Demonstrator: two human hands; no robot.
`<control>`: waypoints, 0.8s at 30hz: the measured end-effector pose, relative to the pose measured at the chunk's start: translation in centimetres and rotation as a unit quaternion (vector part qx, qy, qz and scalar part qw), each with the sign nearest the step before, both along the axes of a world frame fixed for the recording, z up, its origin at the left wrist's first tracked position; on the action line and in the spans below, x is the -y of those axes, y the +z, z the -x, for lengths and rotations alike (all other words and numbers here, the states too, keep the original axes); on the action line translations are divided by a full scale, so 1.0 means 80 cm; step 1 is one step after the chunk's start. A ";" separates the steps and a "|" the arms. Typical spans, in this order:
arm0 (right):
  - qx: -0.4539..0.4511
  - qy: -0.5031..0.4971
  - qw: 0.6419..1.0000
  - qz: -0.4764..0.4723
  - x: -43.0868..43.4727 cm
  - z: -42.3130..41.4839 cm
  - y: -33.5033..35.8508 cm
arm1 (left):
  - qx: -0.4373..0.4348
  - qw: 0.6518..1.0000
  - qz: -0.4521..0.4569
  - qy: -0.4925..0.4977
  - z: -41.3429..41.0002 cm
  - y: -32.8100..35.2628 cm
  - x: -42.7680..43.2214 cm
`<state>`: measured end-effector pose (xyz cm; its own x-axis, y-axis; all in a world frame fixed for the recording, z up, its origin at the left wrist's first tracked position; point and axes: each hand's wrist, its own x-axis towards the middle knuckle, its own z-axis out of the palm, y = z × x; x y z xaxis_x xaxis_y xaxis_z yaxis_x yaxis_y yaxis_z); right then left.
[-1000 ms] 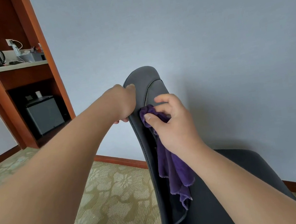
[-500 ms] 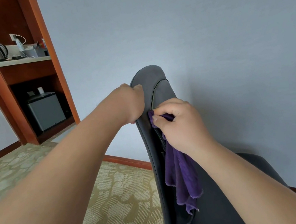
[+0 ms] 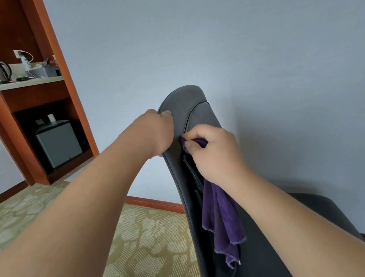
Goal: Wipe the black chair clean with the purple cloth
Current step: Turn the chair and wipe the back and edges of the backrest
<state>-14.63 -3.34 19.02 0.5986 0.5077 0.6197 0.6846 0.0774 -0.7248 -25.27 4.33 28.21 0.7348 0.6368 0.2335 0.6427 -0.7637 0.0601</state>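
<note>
My left hand (image 3: 156, 134) grips the upper edge of the black leather-look chair backrest (image 3: 191, 103), at 9 o'clock from my right hand (image 3: 214, 154). My right hand pinches the purple fringed microfibre cloth (image 3: 222, 222) against the backrest; the crumpled remainder hangs toward 6 o'clock.

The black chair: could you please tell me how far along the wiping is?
Done: nothing shows as finished, and no wiped area is visible. In hand: the right hand holds the purple cloth against the upper back of the black chair, while the left hand grips its edge. Left, likely: the lower back and the seat.
</note>
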 end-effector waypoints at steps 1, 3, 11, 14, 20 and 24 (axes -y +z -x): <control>0.005 0.007 1.000 -0.004 0.004 0.003 -0.002 | -0.019 1.000 -0.015 0.009 0.000 0.000 -0.001; 0.021 0.023 0.999 -0.007 0.015 0.011 -0.006 | -0.041 0.998 -0.039 0.001 -0.002 0.001 -0.004; 0.003 0.054 0.999 0.002 0.031 0.012 -0.009 | -0.070 0.992 -0.105 -0.021 -0.005 -0.003 -0.009; 0.001 0.025 0.999 0.021 0.016 0.006 -0.002 | -0.066 0.993 -0.098 -0.016 -0.004 -0.004 -0.013; -0.016 -0.018 0.999 0.026 -0.010 -0.012 0.012 | -0.038 0.996 -0.078 -0.027 -0.005 -0.005 -0.016; -0.024 -0.016 1.000 0.011 -0.012 -0.008 0.009 | -0.036 0.995 -0.085 -0.027 -0.006 -0.007 -0.020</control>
